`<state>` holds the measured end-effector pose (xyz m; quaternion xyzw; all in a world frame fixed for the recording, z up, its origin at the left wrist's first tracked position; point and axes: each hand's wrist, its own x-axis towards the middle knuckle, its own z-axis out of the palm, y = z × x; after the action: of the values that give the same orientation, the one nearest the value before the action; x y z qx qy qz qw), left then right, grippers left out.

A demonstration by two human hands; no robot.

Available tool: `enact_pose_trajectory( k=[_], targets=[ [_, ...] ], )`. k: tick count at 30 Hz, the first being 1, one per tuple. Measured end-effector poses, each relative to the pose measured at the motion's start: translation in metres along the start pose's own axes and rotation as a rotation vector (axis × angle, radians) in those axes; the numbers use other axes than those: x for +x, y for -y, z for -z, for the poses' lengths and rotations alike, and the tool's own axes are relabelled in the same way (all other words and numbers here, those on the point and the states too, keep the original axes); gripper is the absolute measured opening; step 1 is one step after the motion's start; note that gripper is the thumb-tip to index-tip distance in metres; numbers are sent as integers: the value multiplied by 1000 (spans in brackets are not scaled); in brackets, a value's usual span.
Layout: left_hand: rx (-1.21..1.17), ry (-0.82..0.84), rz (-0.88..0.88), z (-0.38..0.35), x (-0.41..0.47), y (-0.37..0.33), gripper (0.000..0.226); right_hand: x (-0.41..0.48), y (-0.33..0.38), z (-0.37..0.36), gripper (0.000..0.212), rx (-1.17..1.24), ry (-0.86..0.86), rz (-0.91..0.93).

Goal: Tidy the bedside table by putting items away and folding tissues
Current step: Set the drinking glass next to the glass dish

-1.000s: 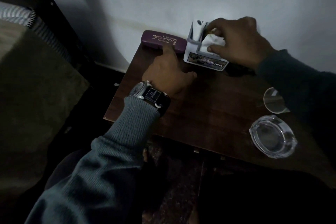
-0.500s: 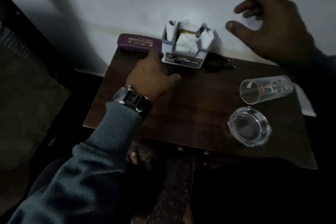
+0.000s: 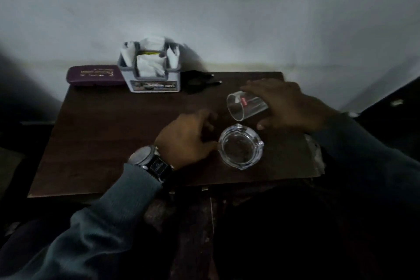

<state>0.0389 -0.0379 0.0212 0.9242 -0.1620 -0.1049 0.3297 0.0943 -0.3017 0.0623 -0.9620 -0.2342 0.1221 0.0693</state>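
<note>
Clear glass tumbler (image 3: pixel 246 107) lies tipped over, my right hand (image 3: pixel 288 107) wrapped around it. Left hand (image 3: pixel 188 141) rests loosely curled, empty, touching the ashtray (image 3: pixel 241 146). Tissue holder (image 3: pixel 151 69) sits far left by the wall.

One table (image 3: pixel 109 134) carries one drinking glass (image 3: pixel 246 107), one glass ashtray (image 3: pixel 241 146), one maroon spectacle case (image 3: pixel 94 77) and one grey organiser (image 3: pixel 151 83). The organiser holds several white tissues (image 3: pixel 148 67); their exact number cannot be told. Two hands are in view, the left hand (image 3: pixel 186 138) and the right hand (image 3: pixel 286 104), with one wristwatch (image 3: pixel 151 161).
</note>
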Motion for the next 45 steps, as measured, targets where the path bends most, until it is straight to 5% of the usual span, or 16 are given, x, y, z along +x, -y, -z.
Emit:
enact_pose_trajectory(
  k=[7, 13, 18, 27, 34, 45],
  targets=[
    [-98, 102, -36, -22, 6, -15, 117, 10, 12, -9, 87, -258, -70, 67],
    [76, 109, -34, -44, 9, -9, 146, 16, 13, -9, 76, -261, -60, 40],
    [51, 38, -67, -57, 9, -11, 139, 13, 3, -6, 79, -142, -107, 39],
    [-159, -184, 17, -54, 33, -9, 138, -18, -14, 8, 62, 434, -656, -171],
    [78, -296, 120, -41, 102, -25, 126, -31, -29, 16, 65, 586, -991, -295],
    [70, -270, 293, -50, 153, -32, 126, -17, -49, 12, 72, 632, -1013, -267]
  ],
)
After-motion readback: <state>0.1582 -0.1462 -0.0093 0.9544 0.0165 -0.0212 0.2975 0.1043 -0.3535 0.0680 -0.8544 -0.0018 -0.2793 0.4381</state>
